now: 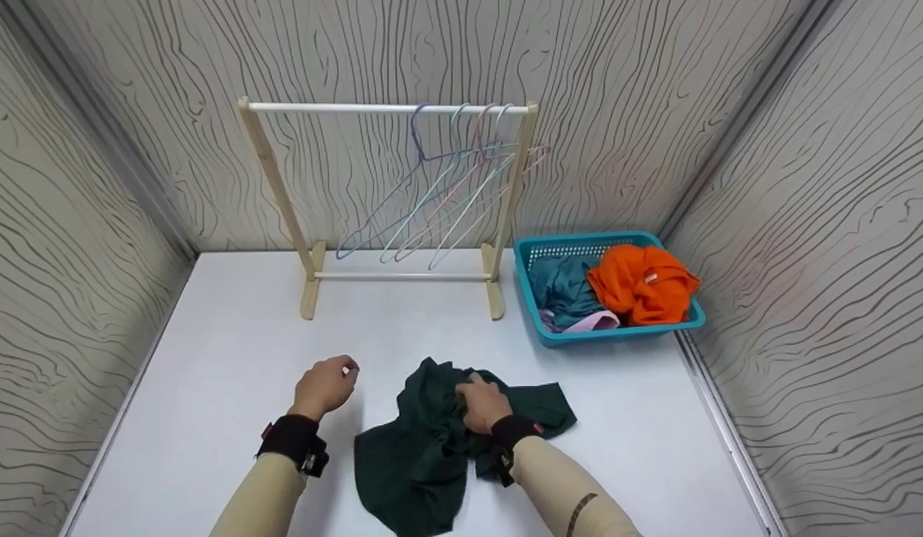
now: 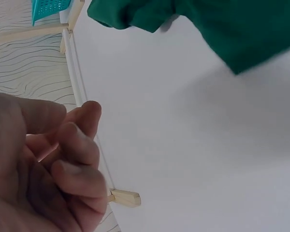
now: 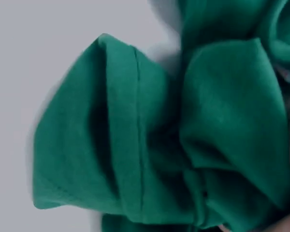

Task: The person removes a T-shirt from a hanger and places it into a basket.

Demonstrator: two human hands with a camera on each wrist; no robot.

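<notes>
A crumpled dark green shirt (image 1: 420,455) lies on the white table, one sleeve (image 1: 543,403) spread to the right. My right hand (image 1: 485,404) grips a bunched part of its upper middle. In the right wrist view, folds and a stitched hem of the shirt (image 3: 123,130) fill most of the picture, and only slivers of the hand show at the right edge. To the left of the shirt, my left hand (image 1: 327,386) hovers over the table, apart from the cloth. Its fingers (image 2: 79,181) are loosely curled and hold nothing.
At the back stands a wooden rack (image 1: 279,186) with a white bar (image 1: 335,108). Several pastel hangers (image 1: 417,212) hang toward its right end. A turquoise basket (image 1: 610,335) at the back right holds an orange garment (image 1: 644,283), a teal one (image 1: 566,287) and pink cloth (image 1: 596,321).
</notes>
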